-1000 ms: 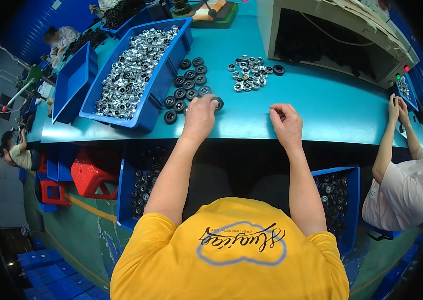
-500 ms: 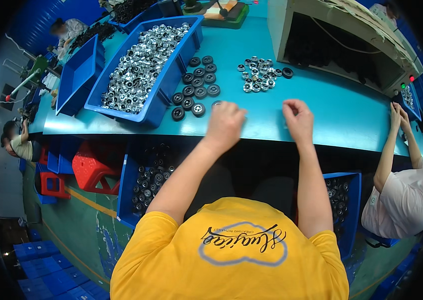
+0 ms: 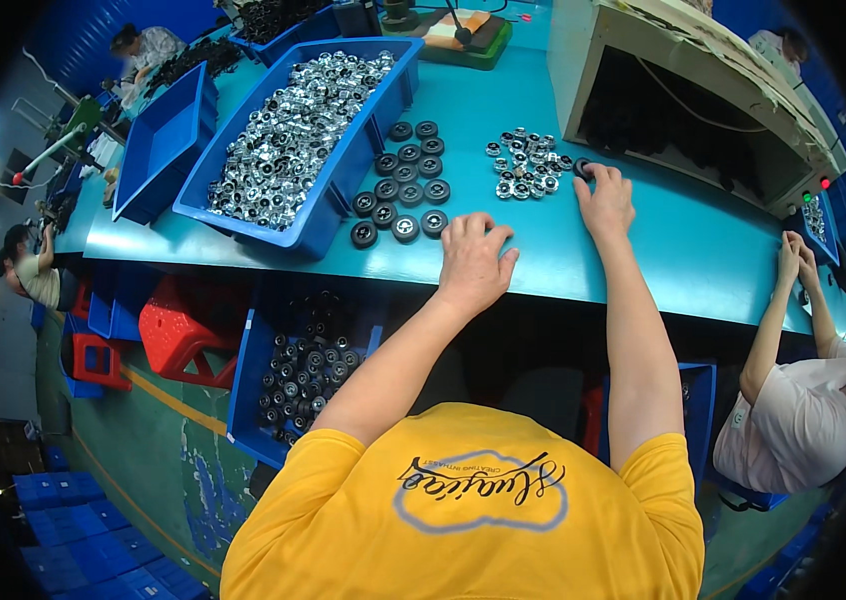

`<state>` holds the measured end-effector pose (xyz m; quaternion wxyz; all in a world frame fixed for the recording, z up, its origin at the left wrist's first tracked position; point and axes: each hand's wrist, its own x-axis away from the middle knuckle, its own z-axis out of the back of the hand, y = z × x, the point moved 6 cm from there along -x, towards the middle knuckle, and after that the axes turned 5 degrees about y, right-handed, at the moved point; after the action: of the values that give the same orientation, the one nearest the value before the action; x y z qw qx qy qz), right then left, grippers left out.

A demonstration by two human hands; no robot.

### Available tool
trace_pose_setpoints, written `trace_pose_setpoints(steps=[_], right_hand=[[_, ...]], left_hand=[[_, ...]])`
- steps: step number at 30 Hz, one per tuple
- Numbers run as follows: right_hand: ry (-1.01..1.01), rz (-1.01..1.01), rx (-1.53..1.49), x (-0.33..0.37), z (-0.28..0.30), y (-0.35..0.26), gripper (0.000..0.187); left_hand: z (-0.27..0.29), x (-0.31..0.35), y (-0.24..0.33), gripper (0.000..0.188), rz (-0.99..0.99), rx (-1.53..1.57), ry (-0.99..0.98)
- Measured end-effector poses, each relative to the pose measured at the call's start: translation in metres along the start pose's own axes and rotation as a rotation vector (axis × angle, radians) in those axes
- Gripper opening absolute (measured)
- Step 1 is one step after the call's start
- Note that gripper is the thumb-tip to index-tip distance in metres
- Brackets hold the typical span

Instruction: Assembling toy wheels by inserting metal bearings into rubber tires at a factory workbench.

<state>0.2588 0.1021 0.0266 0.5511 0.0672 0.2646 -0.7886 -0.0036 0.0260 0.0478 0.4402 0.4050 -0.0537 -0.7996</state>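
My right hand has its fingers closed on a small black toy-like wheel, at the right side of a cluster of shiny silver hubs. The fingers partly cover this wheel. My left hand lies over the table near its front edge, fingers apart, with nothing seen in it. Just beyond its fingertips are several black wheels with silver-and-black centres, laid flat in rough rows. The nearest wheel is close to the left index finger.
A blue bin heaped with silver hubs stands left of the wheels, beside another blue bin. At the right back sits a beige open-fronted machine. Blue bins of wheels are below the table. A co-worker sits at right.
My right hand has reached forward to the lone black wheel beside the hubs. My left hand has spread its fingers and moved slightly right. The view has shifted a little.
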Motion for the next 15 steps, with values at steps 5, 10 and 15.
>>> trace_pose_setpoints(steps=[5, 10, 15], right_hand=[[0.028, 0.018, -0.280, 0.005, -0.004, 0.021, 0.029], [-0.360, -0.177, -1.029, 0.065, 0.023, -0.014, 0.020], [-0.587, -0.343, -1.414, 0.114, 0.024, -0.041, 0.015]], left_hand=[[-0.002, 0.001, -0.001, 0.026, -0.027, 0.058, 0.019], [-0.014, -0.006, 0.007, 0.029, 0.125, 0.568, -0.061], [-0.029, -0.003, 0.004, 0.029, 0.334, 0.963, -0.178]])
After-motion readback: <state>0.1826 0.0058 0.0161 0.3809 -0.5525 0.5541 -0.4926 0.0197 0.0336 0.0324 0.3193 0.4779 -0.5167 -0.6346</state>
